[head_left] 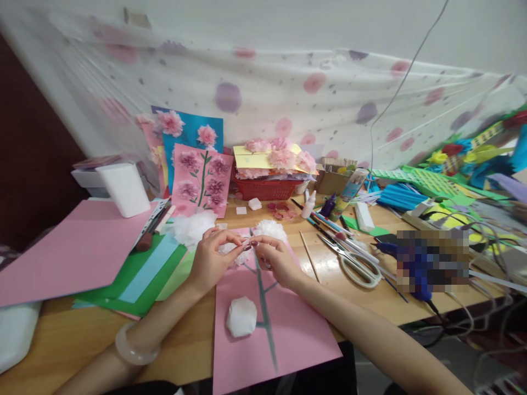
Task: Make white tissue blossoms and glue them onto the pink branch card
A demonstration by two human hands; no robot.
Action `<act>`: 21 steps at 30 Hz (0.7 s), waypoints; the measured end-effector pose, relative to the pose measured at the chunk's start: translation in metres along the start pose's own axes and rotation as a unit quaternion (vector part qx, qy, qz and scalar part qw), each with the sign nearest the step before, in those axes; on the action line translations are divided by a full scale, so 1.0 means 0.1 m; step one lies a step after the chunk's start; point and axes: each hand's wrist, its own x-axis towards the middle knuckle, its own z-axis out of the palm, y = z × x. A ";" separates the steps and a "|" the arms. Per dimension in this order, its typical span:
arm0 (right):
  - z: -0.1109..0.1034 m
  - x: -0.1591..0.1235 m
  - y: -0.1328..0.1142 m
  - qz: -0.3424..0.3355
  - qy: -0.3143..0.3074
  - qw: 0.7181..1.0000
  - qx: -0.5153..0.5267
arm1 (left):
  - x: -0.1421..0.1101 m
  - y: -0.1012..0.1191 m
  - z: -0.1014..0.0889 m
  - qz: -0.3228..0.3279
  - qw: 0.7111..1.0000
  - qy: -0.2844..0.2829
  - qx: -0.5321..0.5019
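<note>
My left hand (212, 258) and my right hand (274, 258) meet over a pink card (284, 329) with a painted grey-green stem. Both pinch a small white tissue-paper flower (237, 251) between their fingertips, fingers curled closed. A second fluffy white tissue flower (269, 229) sits on the card just beyond my right hand. Nearer me on the card lies a flat folded white tissue pad (241, 316). My left wrist wears a pale bangle (134, 345).
Scissors (356, 262), pens and a glue bottle (308, 204) lie to the right. A blue glue gun (411, 263) sits further right. Pink, green and blue paper sheets (135, 269) lie left. A red basket (265, 189) and finished flower cards (201, 181) stand behind.
</note>
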 end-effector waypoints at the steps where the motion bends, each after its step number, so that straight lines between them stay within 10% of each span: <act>1: 0.00 0.00 0.00 -0.001 0.001 1.000 -0.005 | 0.00 0.00 0.00 0.001 1.000 -0.002 -0.001; 9: 0.01 -0.01 -0.03 -0.016 0.015 0.999 -0.026 | 0.00 0.04 0.01 -0.005 1.000 -0.012 -0.002; 21: 0.03 -0.04 -0.08 -0.010 0.039 0.997 -0.068 | 0.00 0.02 0.05 -0.215 0.963 -0.015 -0.159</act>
